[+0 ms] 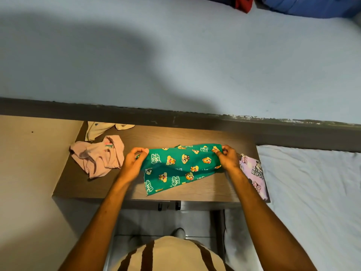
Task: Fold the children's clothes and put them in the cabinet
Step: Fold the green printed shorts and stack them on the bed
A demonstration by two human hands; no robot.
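Observation:
A green children's garment (pixel 178 169) printed with cartoon chipmunks lies stretched over the top of a brown wooden cabinet (pixel 78 178). My left hand (pixel 134 161) pinches its left end and my right hand (pixel 228 157) pinches its right end, holding the upper edge just above the wood. A lower corner of the cloth trails toward the cabinet's front edge. A crumpled pink garment (pixel 99 155) sits at the left of the cabinet top. A cream garment (pixel 101 130) lies behind it at the wall. A folded lilac piece (pixel 254 173) with cartoon mice rests at the right edge.
A pale blue wall rises behind the cabinet. A bed with a white sheet (pixel 312 192) stands to the right. Two dark door handles (pixel 169 206) show under the cabinet's front edge. Beige floor lies to the left. Red and blue fabric (pixel 293 6) hangs at the top.

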